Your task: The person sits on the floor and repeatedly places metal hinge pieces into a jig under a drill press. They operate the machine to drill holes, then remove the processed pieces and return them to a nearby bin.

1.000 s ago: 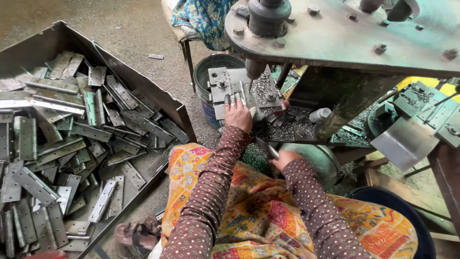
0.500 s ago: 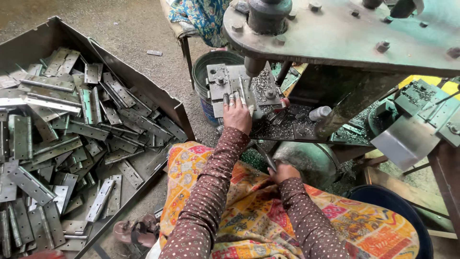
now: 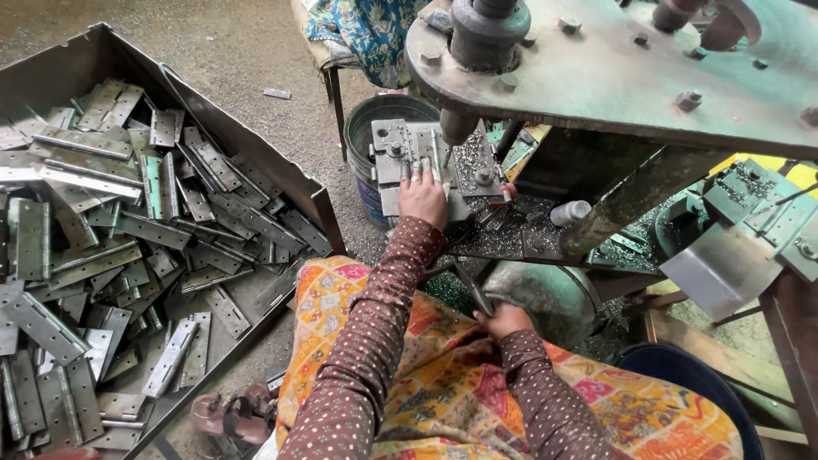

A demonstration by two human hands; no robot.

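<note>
The left hand (image 3: pixel 423 198) lies flat, fingers stretched forward and open, pressing a metal hinge plate (image 3: pixel 426 152) onto the grey press bed (image 3: pixel 400 162) under the ram (image 3: pixel 457 126) of the green press machine (image 3: pixel 613 77). Metal chips lie on the bed just right of the fingers. The right hand (image 3: pixel 504 320) sits lower, near the lap, closed around a dark lever handle (image 3: pixel 471 290) that slants up toward the machine. Both arms wear brown dotted sleeves over a yellow-and-orange patterned cloth (image 3: pixel 443 400). Behind the bed stands a grey bucket (image 3: pixel 365 145). Well to the left, a large metal tray (image 3: pixel 256 162) on the floor holds a heap of grey hinges (image 3: pixel 128 247). Sandals (image 3: pixel 230 416) lie beside the tray's near corner.
</note>
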